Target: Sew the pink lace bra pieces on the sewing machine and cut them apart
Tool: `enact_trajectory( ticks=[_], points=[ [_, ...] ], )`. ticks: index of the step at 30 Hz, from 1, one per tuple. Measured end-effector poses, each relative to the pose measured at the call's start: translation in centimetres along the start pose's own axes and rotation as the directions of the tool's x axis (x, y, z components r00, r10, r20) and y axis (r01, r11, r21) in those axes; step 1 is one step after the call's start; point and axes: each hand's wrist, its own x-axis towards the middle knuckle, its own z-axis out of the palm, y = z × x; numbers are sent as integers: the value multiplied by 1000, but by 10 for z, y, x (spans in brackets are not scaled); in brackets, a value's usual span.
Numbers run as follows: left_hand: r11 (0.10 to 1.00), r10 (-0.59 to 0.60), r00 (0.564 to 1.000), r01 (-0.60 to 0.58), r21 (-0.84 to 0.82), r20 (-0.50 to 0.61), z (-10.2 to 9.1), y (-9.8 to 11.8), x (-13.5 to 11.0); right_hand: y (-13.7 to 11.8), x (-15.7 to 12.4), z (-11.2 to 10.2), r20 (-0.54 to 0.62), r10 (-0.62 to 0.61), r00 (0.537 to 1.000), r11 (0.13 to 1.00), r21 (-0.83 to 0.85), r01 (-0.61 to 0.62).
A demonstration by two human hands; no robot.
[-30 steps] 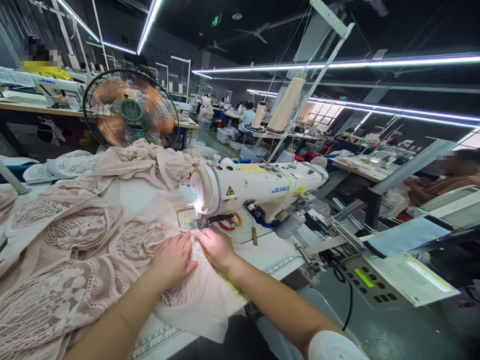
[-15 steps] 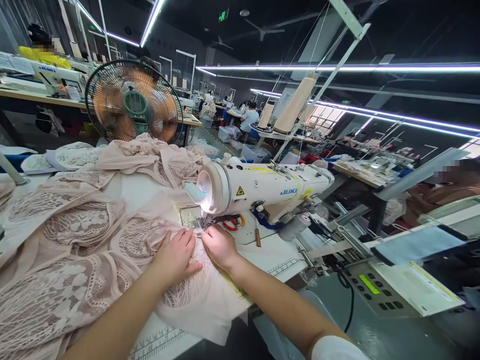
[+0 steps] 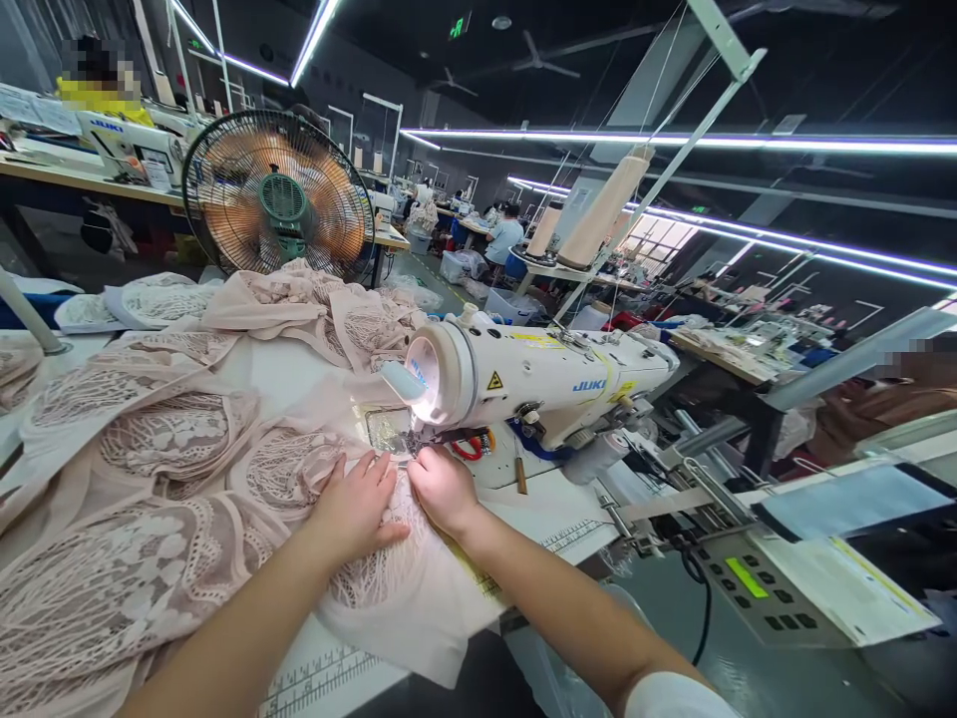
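Note:
Pale pink lace fabric (image 3: pixel 150 499) is spread over the sewing table and runs under the needle of a white Juki sewing machine (image 3: pixel 538 379). My left hand (image 3: pixel 355 504) lies flat on the lace just left of the needle, fingers stretched forward and a little apart. My right hand (image 3: pixel 443 489) rests on the fabric's edge right in front of the presser foot, its fingers curled and pressed down on the cloth. The machine's lamp lights both hands.
A standing fan (image 3: pixel 278 194) is behind the fabric pile. Thread cones (image 3: pixel 602 209) stand on a rack behind the machine. A control panel (image 3: pixel 755 588) sits at the right. Red-handled scissors (image 3: pixel 471 449) lie under the machine arm. Other people work at tables farther back.
Both hands have crept a little forward toward the needle with the lace; the view has shifted slightly.

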Motion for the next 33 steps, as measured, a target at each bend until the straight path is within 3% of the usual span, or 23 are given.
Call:
enact_trajectory(
  ticks=[6,11,20,33],
  points=[
    [1000,10,1000,-10,15,-2,1,0,-2,1,-1,-2,-7,-24,1000,1000,-8,24],
    [998,35,997,-32,56,-64,3,2,-4,4,1,-5,-10,4,1000,1000,15,-4],
    [996,86,996,-87,-15,-16,4,-4,1,6,0,-20,2,8,1000,995,100,-8],
    [998,70,997,-70,-5,-42,6,-2,1,2,2,-16,20,46,999,987,151,-49]
  ],
)
